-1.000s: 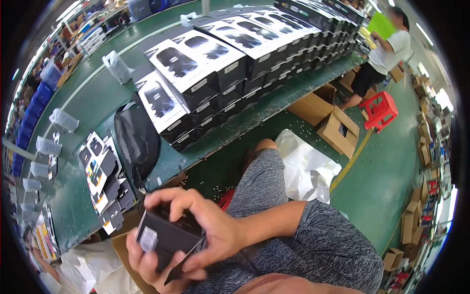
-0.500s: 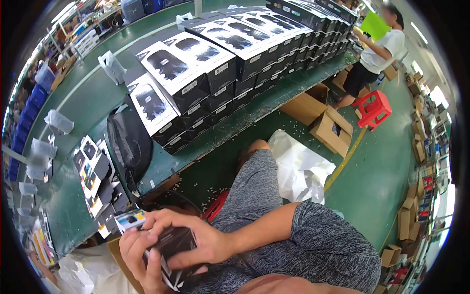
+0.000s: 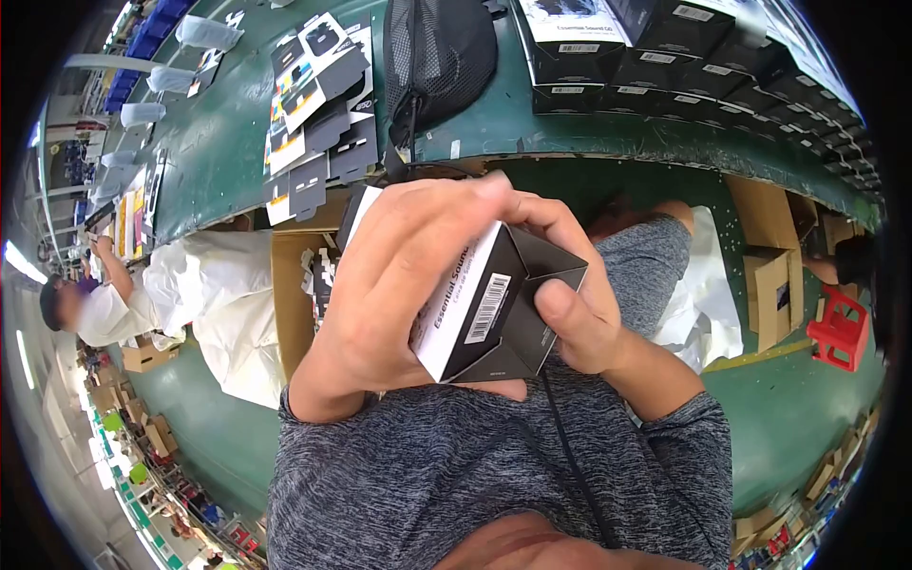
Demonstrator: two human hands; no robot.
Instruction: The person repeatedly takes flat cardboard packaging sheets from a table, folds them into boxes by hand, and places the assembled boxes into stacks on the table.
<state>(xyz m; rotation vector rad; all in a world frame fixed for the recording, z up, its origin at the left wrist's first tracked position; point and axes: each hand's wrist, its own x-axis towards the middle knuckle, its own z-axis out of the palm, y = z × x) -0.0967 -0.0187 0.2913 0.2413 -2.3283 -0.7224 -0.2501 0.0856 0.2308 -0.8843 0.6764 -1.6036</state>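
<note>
Between my two hands is a black-and-white carton box (image 3: 484,313) with a barcode and the words "Essential Sound" on it. Its black end, with folded panels, faces up toward me. My left hand (image 3: 389,275) wraps around the white printed side, fingers closed over the top. On the other side, my right hand (image 3: 584,285) grips the box, its thumb against the black end panels. The far side of the box is hidden. Beyond the hands, flat unfolded cartons (image 3: 328,123) lie in a loose pile on the green table (image 3: 218,142).
A black mesh bag (image 3: 442,57) lies by stacked finished boxes (image 3: 646,57). An open cardboard box (image 3: 290,313) stands at the left beside white sheeting (image 3: 228,304). At right are another cardboard box (image 3: 774,294) and a red stool (image 3: 841,328). A person (image 3: 114,294) sits at left.
My view has swung left and downward. The carton now appears nearer the middle, with its barcode end facing me, and both hands remain on it.
</note>
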